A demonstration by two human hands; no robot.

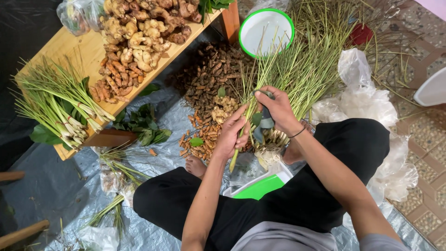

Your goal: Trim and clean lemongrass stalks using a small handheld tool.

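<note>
Left hand: your left hand (231, 135) was closed around one lemongrass stalk (236, 155), the fingers pressed on it near its upper part; the pale end of the stalk pointed down toward your lap.
Right hand: your right hand (278, 109) was curled shut on a dark tool (265, 122), which looked like a small knife or a pair of scissors; I could not tell which. It was touching the stalk just beside your left hand.
Loose lemongrass: a big heap of lemongrass (302, 65) lay on the grey plastic sheet (55, 186) in front of you, the thin tops spread toward the far edge of the sheet.
Trimmed bundles: neat bundles of cleaned lemongrass (60, 109) rested on the near end of the low wooden bench (69, 44), at your left.
Other goods: ginger roots (134, 35) filled the middle of the bench; a pile of small brown roots (204, 79) sat on the sheet between the bench and the heap.
Basins: a white basin with a green rim (265, 30) stood at the far edge; a green and white tray (260, 186) was between your knees.
Progress: by my judgement, some part was done, as several bundles were ready, but the loose heap was large, so much was left.
</note>
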